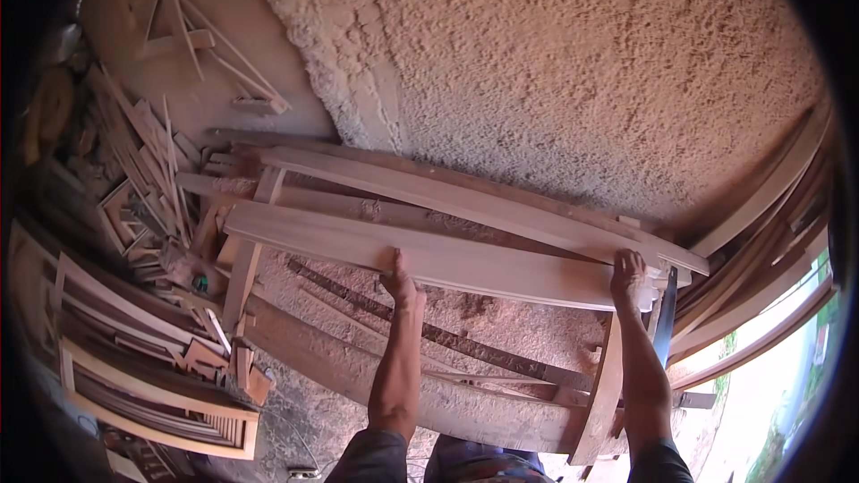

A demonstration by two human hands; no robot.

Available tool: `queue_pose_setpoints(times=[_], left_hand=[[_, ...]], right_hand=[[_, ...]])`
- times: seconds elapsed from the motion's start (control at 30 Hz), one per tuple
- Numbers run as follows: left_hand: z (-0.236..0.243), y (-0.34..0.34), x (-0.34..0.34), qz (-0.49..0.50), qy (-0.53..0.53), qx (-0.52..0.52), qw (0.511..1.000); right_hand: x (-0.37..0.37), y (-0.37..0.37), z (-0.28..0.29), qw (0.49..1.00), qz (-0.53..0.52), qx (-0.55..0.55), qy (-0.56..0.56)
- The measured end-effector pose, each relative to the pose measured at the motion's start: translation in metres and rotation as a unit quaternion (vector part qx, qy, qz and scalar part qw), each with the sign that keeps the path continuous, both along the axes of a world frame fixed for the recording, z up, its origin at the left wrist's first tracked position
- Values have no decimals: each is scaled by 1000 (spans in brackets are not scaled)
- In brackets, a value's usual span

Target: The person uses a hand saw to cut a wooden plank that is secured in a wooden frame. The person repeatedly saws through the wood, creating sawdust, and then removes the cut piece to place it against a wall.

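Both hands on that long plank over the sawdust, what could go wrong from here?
1. The long plank is held only at its near edge by the left hand and, near one end, by the right hand; the far end may tip or swing.
2. It rests on stacked planks that lie unevenly, so it may slide.
3. Loose offcuts and sawdust around could make footing poor.
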State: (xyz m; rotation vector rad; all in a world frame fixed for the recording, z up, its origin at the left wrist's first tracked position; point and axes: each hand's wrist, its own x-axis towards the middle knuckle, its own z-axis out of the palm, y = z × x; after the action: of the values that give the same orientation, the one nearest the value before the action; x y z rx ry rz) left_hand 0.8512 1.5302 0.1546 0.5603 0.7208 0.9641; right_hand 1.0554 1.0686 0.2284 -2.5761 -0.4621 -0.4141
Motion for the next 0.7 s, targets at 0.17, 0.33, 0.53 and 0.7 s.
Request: queue_pose_setpoints(times=[0.17, 0.33, 0.53, 0.7], left_hand=[[-5, -11, -57, 49, 21, -28, 998], [-11, -8, -68, 23, 4, -25, 999], [-16, -4, -58, 2, -4, -22, 1000], [-22, 3, -92, -86, 4, -79, 993]], right_hand=[[-48, 41, 35, 994, 19, -101, -24], [-31, 74, 74, 967, 27, -213, 134], [20, 109, 62, 957, 97, -226, 153], [0, 98, 68, 962, 166, -197, 91]])
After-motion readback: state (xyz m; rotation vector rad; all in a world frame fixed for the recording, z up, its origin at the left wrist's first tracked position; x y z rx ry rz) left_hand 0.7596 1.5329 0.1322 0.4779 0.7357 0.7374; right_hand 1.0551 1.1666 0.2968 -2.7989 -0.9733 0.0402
